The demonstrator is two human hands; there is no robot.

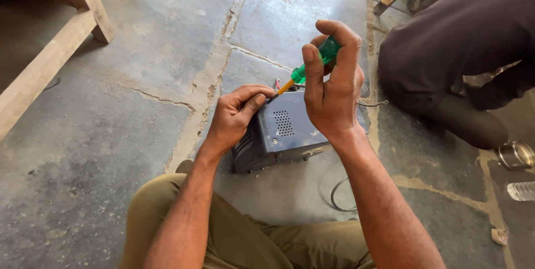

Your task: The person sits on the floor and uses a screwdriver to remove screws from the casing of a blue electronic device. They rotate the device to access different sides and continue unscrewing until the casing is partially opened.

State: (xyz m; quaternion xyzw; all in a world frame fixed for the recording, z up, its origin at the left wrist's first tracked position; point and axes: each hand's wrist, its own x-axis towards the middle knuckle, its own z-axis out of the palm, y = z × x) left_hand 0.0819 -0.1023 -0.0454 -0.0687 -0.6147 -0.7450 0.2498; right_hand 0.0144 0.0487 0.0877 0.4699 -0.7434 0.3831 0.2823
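Observation:
A dark blue metal box (281,132) with a small vent grille sits on the stone floor in front of my knees. My left hand (237,116) grips its upper left corner, thumb on the top edge. A screwdriver (312,64) with a green translucent handle and orange shaft is held in my right hand (330,82), tip angled down left to the box's top edge near my left thumb. Small red wires show just behind the box.
A black cable (336,194) loops on the floor by my right forearm. Another person in dark clothes (457,40) crouches at the right. A metal cup (515,155) and a clear bottle (522,191) lie at the right edge. Wooden furniture legs (61,35) stand at the upper left.

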